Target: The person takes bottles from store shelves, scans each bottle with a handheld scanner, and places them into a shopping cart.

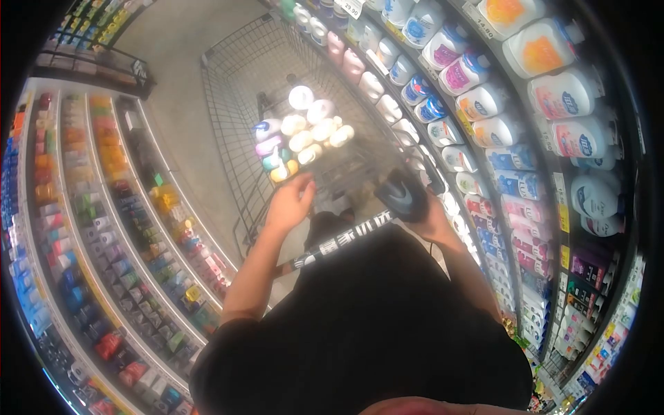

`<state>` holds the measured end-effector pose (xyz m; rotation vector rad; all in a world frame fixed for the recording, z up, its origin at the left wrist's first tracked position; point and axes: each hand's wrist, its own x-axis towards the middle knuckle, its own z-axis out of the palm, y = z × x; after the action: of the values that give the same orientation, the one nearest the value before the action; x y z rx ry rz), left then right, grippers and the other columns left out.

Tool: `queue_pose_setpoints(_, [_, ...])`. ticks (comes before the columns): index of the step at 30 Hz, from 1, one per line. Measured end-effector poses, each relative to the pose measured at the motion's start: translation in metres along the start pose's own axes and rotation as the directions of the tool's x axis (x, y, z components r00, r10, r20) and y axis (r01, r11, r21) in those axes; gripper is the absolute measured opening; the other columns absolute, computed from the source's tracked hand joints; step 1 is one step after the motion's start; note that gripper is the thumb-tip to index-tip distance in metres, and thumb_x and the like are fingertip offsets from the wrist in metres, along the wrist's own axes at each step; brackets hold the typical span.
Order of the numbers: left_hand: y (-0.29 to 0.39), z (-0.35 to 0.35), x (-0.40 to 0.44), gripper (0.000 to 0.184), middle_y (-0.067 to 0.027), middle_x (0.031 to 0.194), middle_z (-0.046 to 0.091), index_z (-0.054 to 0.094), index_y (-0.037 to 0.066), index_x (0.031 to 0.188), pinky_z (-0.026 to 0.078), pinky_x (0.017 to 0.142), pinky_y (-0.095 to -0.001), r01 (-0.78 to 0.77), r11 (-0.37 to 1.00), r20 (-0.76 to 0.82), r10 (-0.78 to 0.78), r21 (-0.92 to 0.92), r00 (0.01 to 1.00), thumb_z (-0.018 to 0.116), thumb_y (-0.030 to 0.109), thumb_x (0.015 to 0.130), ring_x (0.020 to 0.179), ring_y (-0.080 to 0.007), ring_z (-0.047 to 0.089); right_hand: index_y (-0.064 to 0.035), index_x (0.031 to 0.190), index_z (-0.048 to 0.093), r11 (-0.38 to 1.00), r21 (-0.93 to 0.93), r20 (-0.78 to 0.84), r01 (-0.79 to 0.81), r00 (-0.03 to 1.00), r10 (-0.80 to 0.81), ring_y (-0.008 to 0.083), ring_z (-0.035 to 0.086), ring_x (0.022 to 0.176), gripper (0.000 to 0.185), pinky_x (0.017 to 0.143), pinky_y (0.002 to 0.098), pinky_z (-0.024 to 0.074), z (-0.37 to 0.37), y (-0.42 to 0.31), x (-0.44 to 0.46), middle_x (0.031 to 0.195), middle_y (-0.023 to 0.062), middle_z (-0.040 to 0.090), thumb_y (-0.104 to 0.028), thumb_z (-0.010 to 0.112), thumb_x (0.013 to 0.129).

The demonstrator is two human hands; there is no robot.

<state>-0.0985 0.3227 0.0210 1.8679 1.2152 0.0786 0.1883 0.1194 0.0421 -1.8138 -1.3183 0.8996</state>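
Note:
A wire shopping cart [220,79] stands in front of me, its printed handle bar [346,237] just ahead of my body. Inside it is a cluster of bottles, with pale round-topped ones [320,111] and purple, teal and yellow ones [268,147] on the left side. My left hand [294,200] is raised over the near side of the cart, close to the bottles, fingers loosely apart with nothing seen in them. My right hand [432,220] is wrapped round a dark, rounded object [401,196] by the handle's right end; its exact kind is unclear.
On the right, close to the cart, shelves hold rows of white pump bottles [482,102] with price tags [484,25]. On the left, long shelves carry colourful small packages [114,152]. Grey floor [169,90] runs between the left shelves and the cart.

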Motion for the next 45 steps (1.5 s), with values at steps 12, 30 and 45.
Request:
queue_pose_setpoints(12, [-0.002,-0.008,0.017,0.045,-0.0171,0.112,0.071,0.064,0.008,0.127,0.052,0.088,-0.0399,0.019,0.999,0.022,-0.018,-0.036,1.0,0.054,0.04,0.097,0.096,-0.0313,0.07,-0.0014,0.127,0.058,0.99,-0.141,-0.063,-0.014,0.998,0.005,0.038,0.059,0.113,0.072,0.097,0.0424,0.0465,0.005,0.009,0.015,0.117,0.021,0.064,-0.015,0.085,0.061])
queue_pose_setpoints(30, [-0.019,-0.004,0.028,0.053,-0.0189,0.103,0.072,0.06,0.009,0.132,0.052,0.088,-0.0394,0.039,0.997,0.043,-0.036,-0.068,0.998,0.056,0.047,0.095,0.097,-0.0302,0.07,-0.005,0.134,0.057,0.999,0.042,-0.014,-0.014,1.0,0.014,0.0304,0.056,0.124,0.073,0.114,0.0476,0.0291,0.0,-0.024,0.021,0.128,0.0141,0.063,-0.002,0.076,0.063])
queue_pose_setpoints(45, [-0.015,-0.007,0.028,0.054,-0.0193,0.119,0.069,0.057,0.005,0.135,0.049,0.096,-0.0368,0.058,0.996,0.101,-0.051,-0.061,0.994,0.056,0.045,0.098,0.114,-0.029,0.066,-0.0066,0.129,0.06,0.985,-0.038,-0.076,0.17,0.982,-0.172,0.033,0.06,0.114,0.063,0.102,0.0414,0.042,-0.002,-0.028,0.018,0.122,0.0139,0.064,-0.001,0.077,0.069])
